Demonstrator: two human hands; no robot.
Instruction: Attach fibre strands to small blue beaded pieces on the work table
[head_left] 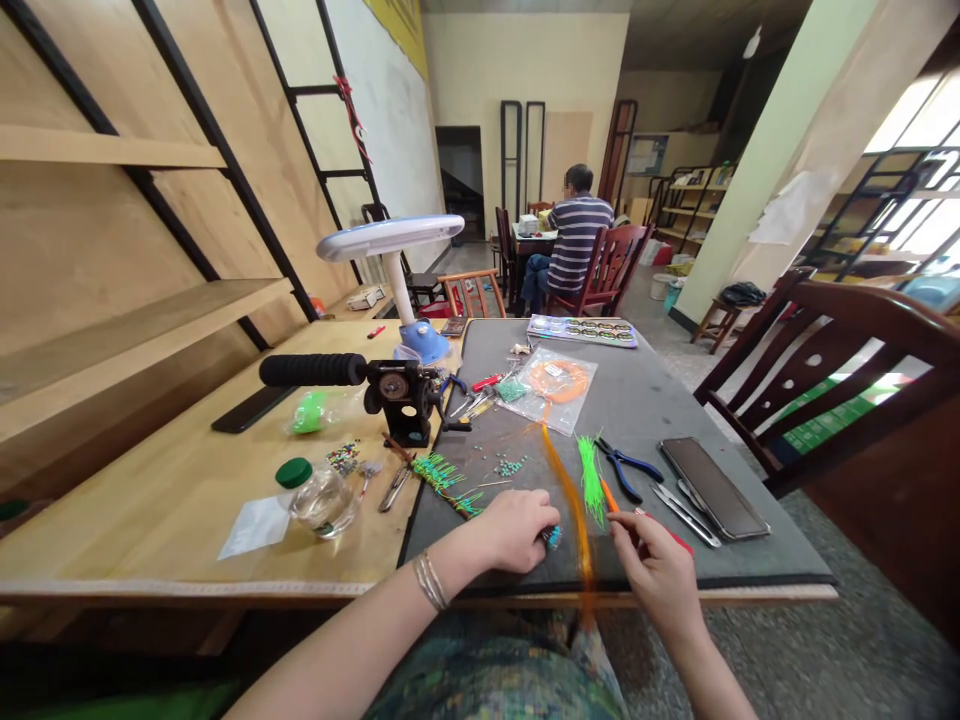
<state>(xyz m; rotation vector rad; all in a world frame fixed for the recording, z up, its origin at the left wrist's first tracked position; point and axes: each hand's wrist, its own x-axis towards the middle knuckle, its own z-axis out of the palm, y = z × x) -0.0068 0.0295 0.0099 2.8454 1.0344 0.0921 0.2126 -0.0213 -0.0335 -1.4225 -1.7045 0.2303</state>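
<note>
My left hand [519,530] rests on the grey mat with its fingers curled around a small turquoise beaded piece [553,537], mostly hidden under them. Between the fingertips of my right hand [656,562] is a slim orange stick-like tool [609,495]; its far end reaches a bundle of bright green strands [591,480]. A bundle of long orange threads [574,490] runs between the hands and over the table's front edge. Left of my left hand lies a green-and-turquoise beaded strand [446,480]. Small turquoise beads [510,466] are scattered beyond it.
Blue-handled pliers [628,467], tweezers [686,515] and a phone [716,487] lie at right. A clamp stand [405,405], a lamp [397,240] and a water jar [324,505] stand left. A plastic bag [551,388] holds orange thread. Farther off, a person [581,240] sits.
</note>
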